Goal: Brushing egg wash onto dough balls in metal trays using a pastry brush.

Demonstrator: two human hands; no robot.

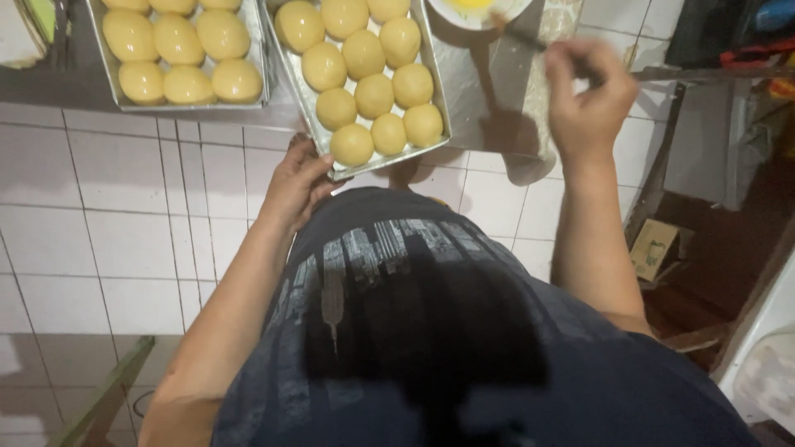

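Two metal trays on the counter [50, 87] — near tray [308, 99] holds 12 dough balls [374, 95], far tray [258, 50] shows 9, top row cut off. Left hand [296, 184] grips the near tray's front corner. Right hand [590, 93] is closed around a brush handle [523, 36] — tip at a bowl [476, 15] of yellow egg wash, just beyond the tray.

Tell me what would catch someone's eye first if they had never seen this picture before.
Most striking are the two metal trays of round, pale yellow dough balls at the top: one tray on the left, the other tray tilted at the counter edge. The left hand grips the tilted tray's near corner. The right hand holds a thin brush handle beside a white bowl of yellow liquid.
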